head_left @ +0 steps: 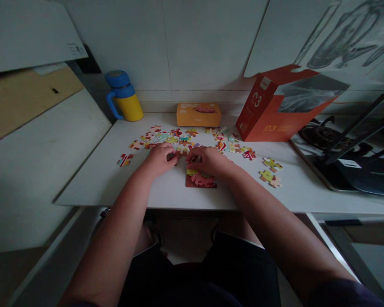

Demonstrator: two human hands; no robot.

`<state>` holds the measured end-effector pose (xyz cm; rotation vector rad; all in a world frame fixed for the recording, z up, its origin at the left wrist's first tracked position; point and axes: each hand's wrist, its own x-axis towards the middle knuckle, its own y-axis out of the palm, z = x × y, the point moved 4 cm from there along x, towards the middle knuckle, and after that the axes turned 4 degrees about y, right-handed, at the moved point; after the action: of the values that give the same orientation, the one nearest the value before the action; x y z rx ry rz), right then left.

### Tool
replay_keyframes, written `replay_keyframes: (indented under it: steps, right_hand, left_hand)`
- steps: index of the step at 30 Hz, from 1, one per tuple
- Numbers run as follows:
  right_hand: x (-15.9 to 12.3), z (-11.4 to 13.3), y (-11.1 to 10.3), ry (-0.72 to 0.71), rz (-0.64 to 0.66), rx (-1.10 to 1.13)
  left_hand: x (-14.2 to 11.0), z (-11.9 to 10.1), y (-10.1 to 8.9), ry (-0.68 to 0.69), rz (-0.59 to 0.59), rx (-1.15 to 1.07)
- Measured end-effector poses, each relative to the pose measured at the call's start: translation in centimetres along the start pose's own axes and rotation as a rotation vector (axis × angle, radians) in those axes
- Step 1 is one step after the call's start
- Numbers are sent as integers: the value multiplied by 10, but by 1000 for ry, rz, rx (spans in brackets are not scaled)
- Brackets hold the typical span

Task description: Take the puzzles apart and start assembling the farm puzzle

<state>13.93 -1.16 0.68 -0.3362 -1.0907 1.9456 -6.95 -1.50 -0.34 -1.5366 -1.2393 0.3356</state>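
On the white table, a small joined section of jigsaw puzzle (202, 179) shows a pink spotted shape on brown and green. My right hand (209, 160) is bent over its upper edge, thumb and fingers closed on a puzzle piece that they mostly cover. Just to the left, my left hand (160, 160) is curled with its fingertips pinched together; whatever is between them is too small and dark to make out. Loose puzzle pieces (162, 136) lie scattered beyond both hands, and a single striped piece (125, 160) lies left of my left hand.
A yellow puzzle box (198, 115) stands against the wall. To its left is a blue and yellow jug (124, 98); to its right, an open orange carton (275, 111). Several green pieces (270, 177) lie at right, near a black device (355, 166). The table's front edge (179, 209) is close.
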Motion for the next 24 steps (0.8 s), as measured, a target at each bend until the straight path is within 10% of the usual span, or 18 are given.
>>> replay_keyframes:
  steps: [24]
  right_hand:
    - [-4, 2, -4, -127, 144, -102]
  left_hand:
    - [-6, 20, -26, -408, -381, 18]
